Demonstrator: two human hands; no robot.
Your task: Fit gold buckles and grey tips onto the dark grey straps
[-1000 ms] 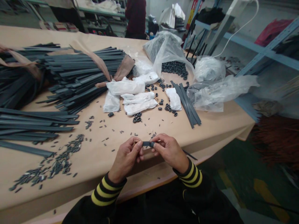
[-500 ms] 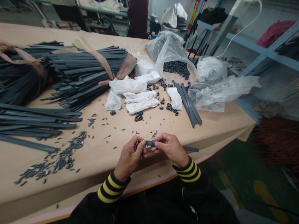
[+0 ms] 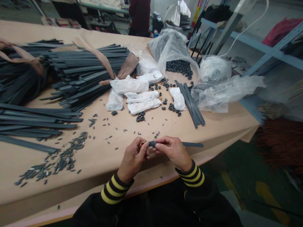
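Observation:
A dark grey strap [image 3: 193, 144] runs between my two hands over the table's near edge, its free end sticking out past my right hand. My left hand [image 3: 133, 157] pinches the strap's other end, where a gold metal piece [image 3: 142, 143] shows at the fingertips. With thumb and fingers, my right hand [image 3: 174, 152] grips the strap close beside the left, at a small dark loop [image 3: 152, 144] around it. Several small dark cut pieces [image 3: 156, 135] lie just beyond the fingers.
Strap bundles [image 3: 80, 69] tied with cloth cover the left of the table [image 3: 99, 164]. White packets [image 3: 143, 102], loose straps [image 3: 190, 104] and a clear bag [image 3: 171, 47] of dark loops lie ahead. Small pieces [image 3: 63, 157] are scattered at the left. A person [image 3: 139, 15] stands behind the table.
Both hands stay close together with the strap between them. The strap's free end has swung slightly upward, and less strap shows between the fingertips.

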